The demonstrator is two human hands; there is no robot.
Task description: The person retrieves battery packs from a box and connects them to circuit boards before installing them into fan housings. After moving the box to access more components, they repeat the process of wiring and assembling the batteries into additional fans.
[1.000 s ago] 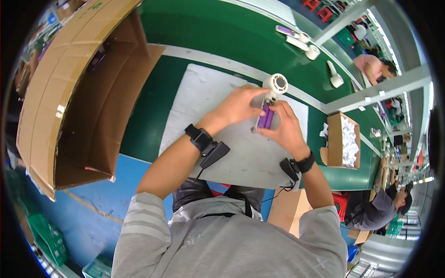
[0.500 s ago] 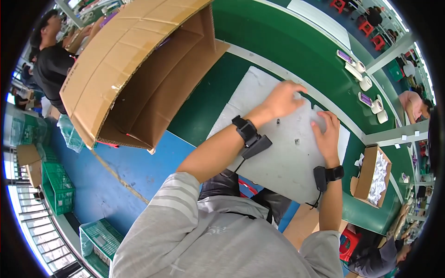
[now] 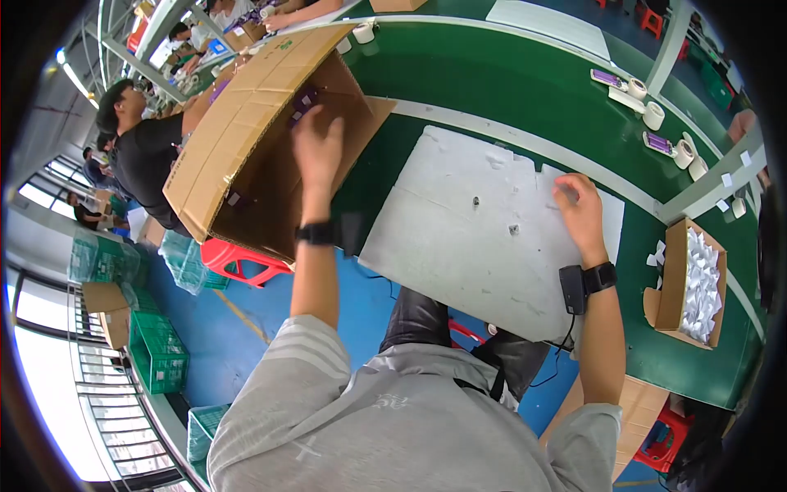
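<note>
My left hand point(image 3: 318, 152) reaches into the mouth of a large brown cardboard box point(image 3: 246, 107) lying on its side at the left. Its thumb stands apart from the fingers and the hand is slightly blurred; nothing shows in it. Just beyond the fingertips are small purple items point(image 3: 303, 102) inside the box. My right hand point(image 3: 582, 215) is at the right edge of a white foam sheet point(image 3: 434, 238), fingers loosely curled, thumb apart, holding nothing I can see. Two small metallic pieces, one dark point(image 3: 475, 202) and one greyer point(image 3: 514, 230), sit on the sheet.
A carton of white folded pieces point(image 3: 701, 287) stands at the right. White rolls point(image 3: 653, 116) and purple-labelled items point(image 3: 657, 142) lie on the green bench point(image 3: 475, 74). A red stool point(image 3: 246, 261) is under the big box. A co-worker in black point(image 3: 147, 156) sits beyond it.
My left hand has left the foam sheet and swung left to the box opening. My right hand stays by the sheet, its fingers more curled. The view has shifted left.
</note>
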